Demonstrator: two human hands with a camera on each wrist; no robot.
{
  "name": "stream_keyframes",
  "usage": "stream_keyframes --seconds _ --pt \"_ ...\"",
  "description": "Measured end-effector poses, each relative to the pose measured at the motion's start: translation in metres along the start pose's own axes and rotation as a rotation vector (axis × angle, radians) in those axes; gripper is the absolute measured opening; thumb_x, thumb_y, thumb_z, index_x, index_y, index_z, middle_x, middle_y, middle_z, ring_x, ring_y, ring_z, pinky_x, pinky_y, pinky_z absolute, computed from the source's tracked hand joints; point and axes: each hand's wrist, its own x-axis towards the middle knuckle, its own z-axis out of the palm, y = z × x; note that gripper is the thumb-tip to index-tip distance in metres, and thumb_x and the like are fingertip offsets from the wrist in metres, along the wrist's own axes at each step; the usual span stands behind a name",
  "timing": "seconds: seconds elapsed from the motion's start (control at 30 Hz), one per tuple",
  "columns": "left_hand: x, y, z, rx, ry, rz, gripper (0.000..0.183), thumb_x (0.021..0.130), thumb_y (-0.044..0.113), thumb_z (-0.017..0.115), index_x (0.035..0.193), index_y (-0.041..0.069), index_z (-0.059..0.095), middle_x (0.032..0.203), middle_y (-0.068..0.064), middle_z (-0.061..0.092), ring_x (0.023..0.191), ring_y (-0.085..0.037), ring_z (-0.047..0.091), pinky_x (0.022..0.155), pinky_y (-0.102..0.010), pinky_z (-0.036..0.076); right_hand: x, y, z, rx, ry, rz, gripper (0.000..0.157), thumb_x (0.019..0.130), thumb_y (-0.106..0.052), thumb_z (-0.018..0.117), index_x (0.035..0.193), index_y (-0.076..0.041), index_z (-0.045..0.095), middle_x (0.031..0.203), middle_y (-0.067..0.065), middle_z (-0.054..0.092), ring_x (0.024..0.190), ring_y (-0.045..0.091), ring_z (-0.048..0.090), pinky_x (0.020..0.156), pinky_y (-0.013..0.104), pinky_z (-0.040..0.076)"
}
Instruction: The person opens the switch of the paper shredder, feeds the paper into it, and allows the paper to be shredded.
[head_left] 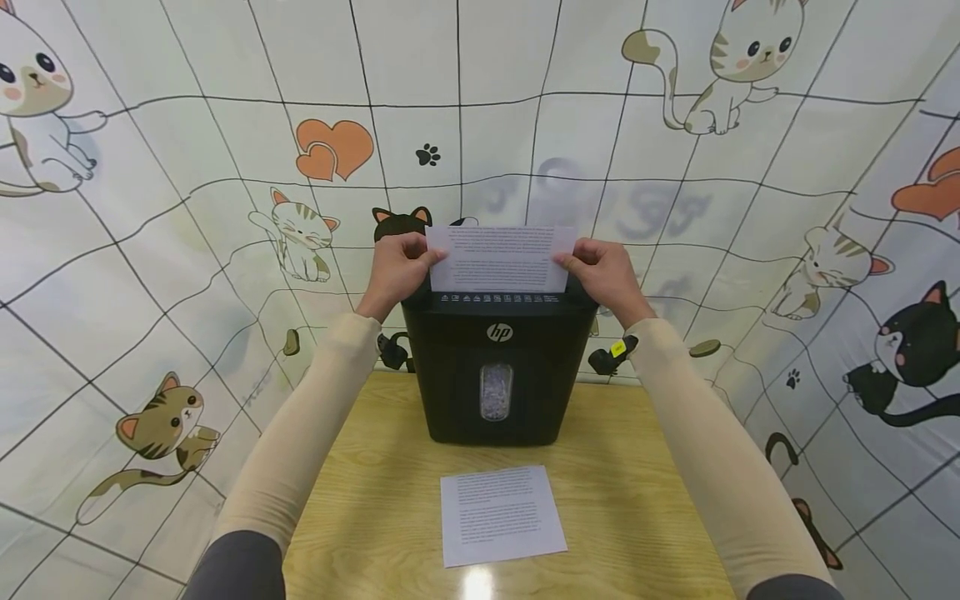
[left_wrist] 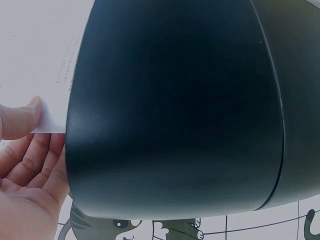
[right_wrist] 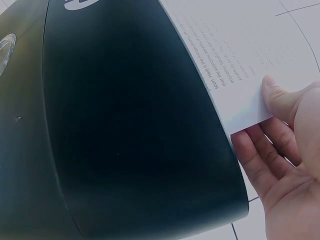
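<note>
A printed sheet of paper (head_left: 498, 260) stands upright at the top slot of a black HP paper shredder (head_left: 457, 367), its lower edge hidden behind the shredder's front lip. My left hand (head_left: 400, 271) pinches the sheet's left edge between thumb and fingers, and my right hand (head_left: 603, 275) pinches the right edge the same way. In the left wrist view the thumb (left_wrist: 22, 120) presses on the sheet's face with fingers behind it. The right wrist view shows the right thumb (right_wrist: 280, 100) on the printed side, close beside the shredder's top.
A second printed sheet (head_left: 501, 517) lies flat on the wooden table (head_left: 622, 492) in front of the shredder. Through the shredder's small window (head_left: 496, 392) pale shreds show. Behind and at both sides hangs a white curtain (head_left: 510, 133) with cat drawings.
</note>
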Motion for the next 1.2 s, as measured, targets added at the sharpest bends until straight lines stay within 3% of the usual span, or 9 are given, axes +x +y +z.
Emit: stream_keyframes --seconds 0.33,0.53,0.7,0.83,1.2 --pt "-0.005 -0.003 -0.001 0.011 -0.026 -0.034 0.020 0.095 0.022 0.075 0.104 0.005 0.077 0.100 -0.013 0.076 0.087 -0.023 0.061 0.079 -0.033 0.045 0.000 0.004 0.003 -0.016 -0.012 -0.021 0.032 0.097 -0.034 0.071 0.116 -0.009 0.076 0.115 0.013 0.076 0.104 0.027 0.071 0.092 0.040 0.048" --pt "-0.008 -0.006 0.000 0.057 -0.057 -0.055 0.021 0.095 0.024 0.075 0.104 0.005 0.077 0.100 -0.014 0.076 0.088 -0.025 0.060 0.091 -0.038 0.043 -0.004 0.010 0.004 -0.049 -0.032 0.007 0.031 0.098 -0.036 0.070 0.114 -0.010 0.076 0.114 0.014 0.076 0.103 0.026 0.070 0.090 0.040 0.047" --pt "-0.009 -0.009 -0.003 0.062 -0.079 -0.065 0.021 0.095 0.025 0.074 0.102 0.006 0.076 0.101 -0.013 0.075 0.088 -0.023 0.060 0.079 -0.034 0.045 -0.007 0.013 0.002 -0.035 -0.046 0.027 0.035 0.098 -0.041 0.069 0.113 -0.010 0.074 0.115 0.015 0.075 0.105 0.027 0.069 0.095 0.044 0.047" --pt "-0.010 -0.009 -0.006 0.039 -0.091 -0.055 0.019 0.095 0.024 0.074 0.102 0.006 0.075 0.100 -0.013 0.075 0.084 -0.020 0.061 0.074 -0.029 0.045 -0.008 0.012 0.000 -0.030 -0.062 0.007 0.034 0.098 -0.042 0.068 0.111 -0.011 0.073 0.113 0.015 0.075 0.102 0.027 0.067 0.091 0.043 0.045" --pt "-0.014 -0.014 -0.011 -0.027 -0.154 -0.033 0.022 0.096 0.031 0.074 0.110 0.015 0.076 0.102 -0.007 0.075 0.086 -0.019 0.067 0.076 -0.031 0.049 -0.014 0.007 -0.002 -0.025 -0.087 -0.027 0.035 0.098 -0.044 0.068 0.121 -0.018 0.072 0.120 0.009 0.072 0.109 0.023 0.065 0.095 0.043 0.049"
